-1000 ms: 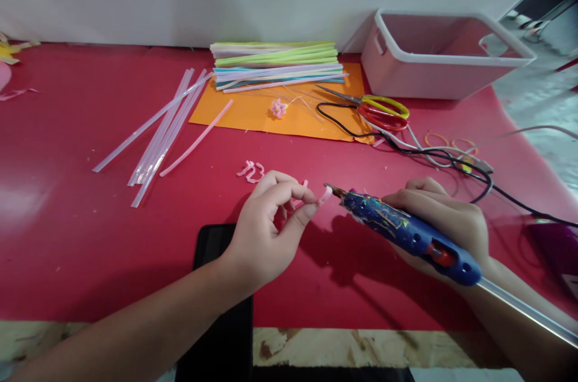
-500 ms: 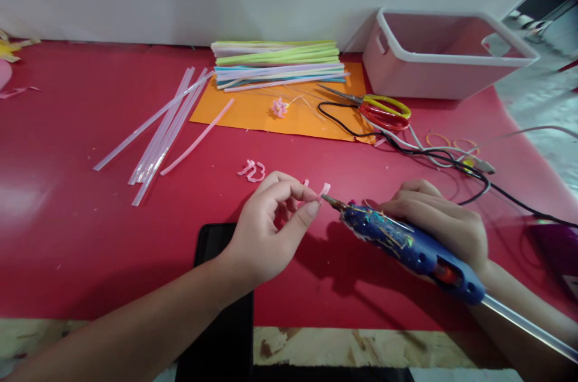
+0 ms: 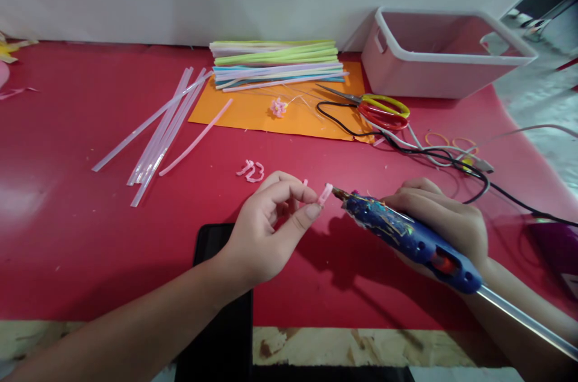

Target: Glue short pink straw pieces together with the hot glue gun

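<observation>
Between its thumb and forefinger, my left hand (image 3: 275,231) pinches a small piece of pink pipe cleaner (image 3: 326,193). My right hand (image 3: 445,219) is wrapped round a blue glue gun (image 3: 401,231), whose body is smeared with dried glue. A clear glue stick (image 3: 524,316) sticks out of its back end. The nozzle tip is right at the upper end of the pink piece; whether they touch I cannot tell. Bent pink pieces (image 3: 250,170) lie on the table beyond my left hand. A small pink flower (image 3: 279,108) on a thin stem rests farther back.
Pipe cleaners (image 3: 277,59) in several colours lie on an orange sheet (image 3: 244,114), near scissors (image 3: 383,108). Clear glue sticks (image 3: 158,129) and a pink pipe cleaner (image 3: 198,140) are at left. A plastic bin (image 3: 419,78), cables (image 3: 433,156) and a black phone (image 3: 221,322) surround my hands.
The glue gun's nozzle has shifted slightly up and to the right, from beside my left fingertips to the upper end of the pink piece. More of that piece shows now.
</observation>
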